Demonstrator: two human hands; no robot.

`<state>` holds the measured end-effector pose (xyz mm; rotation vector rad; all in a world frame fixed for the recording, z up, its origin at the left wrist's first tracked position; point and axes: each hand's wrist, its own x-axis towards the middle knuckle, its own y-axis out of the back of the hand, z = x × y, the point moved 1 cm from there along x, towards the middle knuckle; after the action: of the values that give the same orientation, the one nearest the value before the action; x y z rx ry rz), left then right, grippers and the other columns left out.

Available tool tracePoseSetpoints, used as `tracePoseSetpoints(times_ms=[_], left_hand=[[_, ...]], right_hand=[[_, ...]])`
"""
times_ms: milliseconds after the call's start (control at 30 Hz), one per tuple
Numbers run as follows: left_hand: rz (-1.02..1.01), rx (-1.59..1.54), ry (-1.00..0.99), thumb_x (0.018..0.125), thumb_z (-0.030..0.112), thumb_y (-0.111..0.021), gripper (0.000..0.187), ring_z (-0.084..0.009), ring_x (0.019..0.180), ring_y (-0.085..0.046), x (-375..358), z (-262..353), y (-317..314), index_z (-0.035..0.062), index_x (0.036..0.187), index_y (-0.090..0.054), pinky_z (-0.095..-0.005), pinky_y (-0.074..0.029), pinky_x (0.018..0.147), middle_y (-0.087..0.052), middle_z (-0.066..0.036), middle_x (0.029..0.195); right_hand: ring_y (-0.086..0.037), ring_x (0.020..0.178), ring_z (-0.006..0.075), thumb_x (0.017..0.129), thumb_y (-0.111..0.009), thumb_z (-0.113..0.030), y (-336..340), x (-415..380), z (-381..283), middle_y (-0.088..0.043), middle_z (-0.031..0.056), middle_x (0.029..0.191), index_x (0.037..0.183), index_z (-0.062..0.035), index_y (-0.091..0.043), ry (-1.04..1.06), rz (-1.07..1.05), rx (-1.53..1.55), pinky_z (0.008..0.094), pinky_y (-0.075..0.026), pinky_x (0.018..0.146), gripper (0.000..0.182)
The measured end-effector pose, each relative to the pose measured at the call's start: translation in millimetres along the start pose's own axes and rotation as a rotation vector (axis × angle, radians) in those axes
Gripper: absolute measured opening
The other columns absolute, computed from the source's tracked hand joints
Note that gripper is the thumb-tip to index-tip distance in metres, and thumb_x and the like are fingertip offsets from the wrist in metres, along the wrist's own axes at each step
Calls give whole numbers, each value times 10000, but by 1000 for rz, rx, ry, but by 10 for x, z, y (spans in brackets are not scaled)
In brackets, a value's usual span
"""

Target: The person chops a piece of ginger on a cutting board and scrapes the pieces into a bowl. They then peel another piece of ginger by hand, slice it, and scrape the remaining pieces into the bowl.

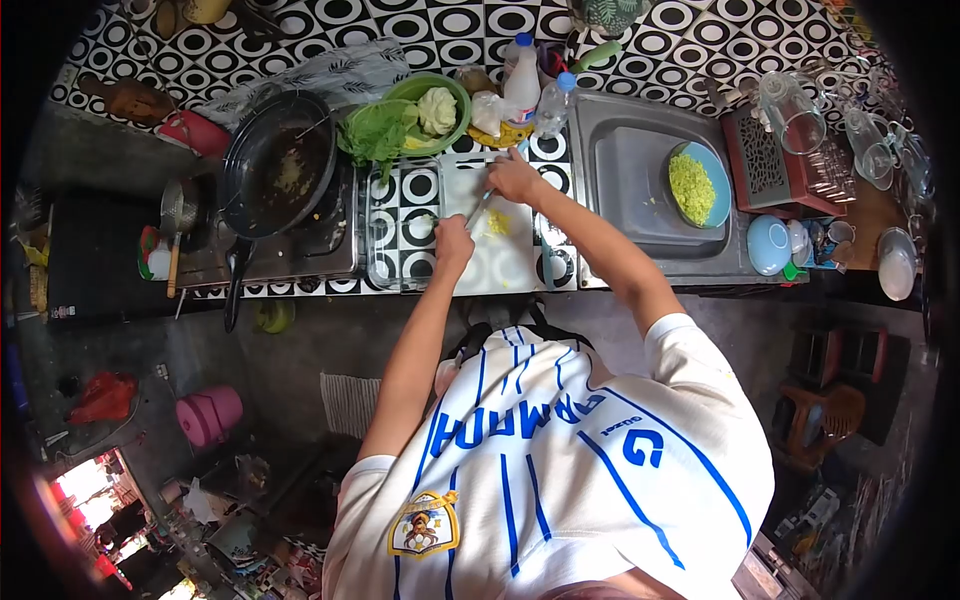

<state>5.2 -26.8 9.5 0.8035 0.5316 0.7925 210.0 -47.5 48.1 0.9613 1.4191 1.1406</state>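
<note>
A pale cutting board lies on the patterned counter in front of me, with a small heap of chopped yellow-green bits on it. My right hand is closed over the board's far part, around a knife whose thin blade slants down to the left. A light blue end, perhaps its handle, shows beyond the fingers. My left hand is closed at the blade's lower end, left of the heap; its fingertips are partly hidden.
Left of the board, a black wok sits on the stove. Behind are a green basin with leafy vegetables and several bottles. To the right, a blue bowl of chopped yellow-green food stands in the sink, beside a dish rack.
</note>
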Motion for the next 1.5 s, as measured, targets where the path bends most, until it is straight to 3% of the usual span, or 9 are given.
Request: tracePoseSetpoints(times_ms=[67, 200, 333, 467, 700, 933, 1133, 1333, 1500], left_hand=[[-3, 17, -25, 790, 29, -676, 87, -477, 886, -642, 3, 7, -10, -20, 859, -656, -525, -520, 771, -649, -300, 861], [-10, 18, -2, 803, 68, -693, 171, -458, 898, -648, -93, 47, 3, -11, 954, -684, -505, -518, 806, -670, -274, 893], [45, -43, 26, 818, 61, -674, 130, -477, 855, -641, -184, 96, 24, -20, 920, -666, -512, -514, 777, -660, -282, 861], [62, -27, 101, 826, 52, -663, 123, -483, 859, -638, -148, 121, 58, -42, 905, -652, -518, -511, 771, -652, -293, 850], [21, -28, 137, 832, 47, -656, 129, -486, 920, -635, -90, 159, 67, -58, 905, -648, -528, -509, 792, -646, -318, 905], [-18, -8, 37, 817, 66, -674, 88, -447, 876, -650, 37, 43, 104, 3, 878, -663, -504, -518, 761, -661, -260, 857], [-96, -102, -316, 798, 67, -655, 40, -392, 855, -654, 732, 46, 298, 51, 830, -671, -469, -528, 738, -678, -181, 863], [-345, 258, -416, 766, 57, -660, 54, -343, 883, -672, 1108, 113, 224, 75, 809, -686, -444, -534, 761, -696, -139, 885], [-276, 219, -488, 735, 121, -751, 110, -316, 863, -661, 1094, 3, 206, 80, 829, -712, -437, -519, 771, -690, -118, 825]], right_hand=[[-649, 1053, 211, 885, -617, -208, -157, 100, 111, -724, -2, 1004, 1069, -284, -732, -31, -201, 157, 499, -403, 1015, 230], [-680, 1007, 214, 849, -625, -144, -41, 4, 120, -735, 10, 996, 1067, -258, -727, 26, -166, 175, 441, -468, 909, 267], [-663, 978, 224, 805, -673, -148, 46, -1, 109, -704, 7, 917, 993, -243, -722, 101, -4, 147, 498, -381, 1013, 216], [-570, 1130, 196, 830, -665, -167, 137, 130, -12, -672, -6, 1005, 974, -245, -723, 158, 200, -12, 528, -298, 1095, 173], [-548, 1147, 183, 880, -612, -243, -9, 72, 66, -654, -12, 989, 981, -244, -715, 140, 188, -60, 522, -257, 1141, 144], [-629, 1010, 238, 914, -578, -300, 52, -202, 166, -673, 27, 926, 947, -187, -679, 142, 151, 24, 448, -453, 934, 155], [-685, 741, 370, 964, -505, -251, -12, -804, -35, -680, 158, 785, 1055, -107, -596, -248, 100, 293, 481, -531, 604, 193], [-705, 789, 345, 954, -486, -153, 5, -864, -382, -693, 158, 834, 1148, -110, -596, -441, 77, 322, 461, -560, 656, 227], [-710, 790, 329, 903, -510, -87, -10, -855, -477, -693, 150, 823, 1202, -118, -558, -454, 42, 247, 437, -564, 651, 304]])
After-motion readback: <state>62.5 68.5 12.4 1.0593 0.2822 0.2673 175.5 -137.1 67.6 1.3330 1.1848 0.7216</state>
